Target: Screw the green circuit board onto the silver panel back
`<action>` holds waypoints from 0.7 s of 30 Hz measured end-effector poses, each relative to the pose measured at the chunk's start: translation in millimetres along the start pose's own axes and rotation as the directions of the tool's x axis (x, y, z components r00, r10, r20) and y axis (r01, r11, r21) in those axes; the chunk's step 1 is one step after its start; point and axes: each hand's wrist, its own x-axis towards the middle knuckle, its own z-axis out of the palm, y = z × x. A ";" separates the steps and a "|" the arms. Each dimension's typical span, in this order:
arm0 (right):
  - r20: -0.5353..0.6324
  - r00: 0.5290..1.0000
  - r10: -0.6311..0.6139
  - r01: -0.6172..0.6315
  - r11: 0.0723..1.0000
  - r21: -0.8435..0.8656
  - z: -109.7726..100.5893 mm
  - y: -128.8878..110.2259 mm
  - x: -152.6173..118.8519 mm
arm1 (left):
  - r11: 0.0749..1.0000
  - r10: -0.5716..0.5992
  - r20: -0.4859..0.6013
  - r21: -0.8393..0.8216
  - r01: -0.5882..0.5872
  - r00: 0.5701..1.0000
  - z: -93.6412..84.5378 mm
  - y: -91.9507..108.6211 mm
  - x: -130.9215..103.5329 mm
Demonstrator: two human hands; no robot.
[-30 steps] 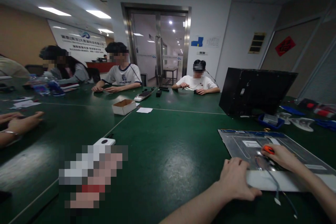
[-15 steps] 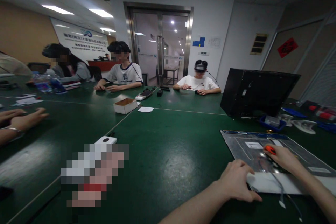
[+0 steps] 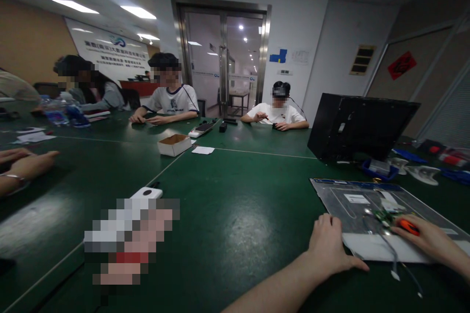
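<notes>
A flat display panel [image 3: 338, 200] with a grey metal back lies at the right on the green table. My left hand [image 3: 325, 249] rests at its near left corner, thumb stretched out and fingers apart, holding nothing. In my right hand [image 3: 428, 237] is a screwdriver with an orange handle [image 3: 408, 226]; its shaft is hidden. The fingers are close over a small green circuit board [image 3: 384, 216] on the panel. A grey cable [image 3: 392, 254] with a white plug hangs from the board over the white strip [image 3: 367, 247] along the near edge.
A black monitor casing [image 3: 360, 127] stands behind the panel, beside a blue tray [image 3: 380, 170]. Left of me lie a white device [image 3: 147, 193] and a blurred pinkish item [image 3: 150, 227]. An open box [image 3: 174, 145] sits farther off. Co-workers sit around the table; another person's hands [image 3: 33, 166] show far left.
My right hand has moved right and nearer with the screwdriver, whose handle now leans over, uncovering the green board. My left hand has shifted slightly left, its fingers drawn back to the panel's edge.
</notes>
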 end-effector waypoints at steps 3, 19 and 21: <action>0.038 0.998 -0.053 0.049 0.993 0.103 -4.8 -3.8 3.2 | 0.998 -0.032 -0.003 0.049 0.033 0.999 -3.7 3.8 -1.8; 0.079 0.996 -0.042 0.042 0.999 -0.003 18.9 -9.6 26.2 | 0.963 0.120 0.027 0.239 -0.123 0.992 2.9 -4.6 0.6; 0.105 0.994 -0.036 0.039 0.999 -0.023 19.0 -25.5 27.7 | 0.948 0.123 0.082 0.286 -0.141 0.989 2.7 -2.4 -0.4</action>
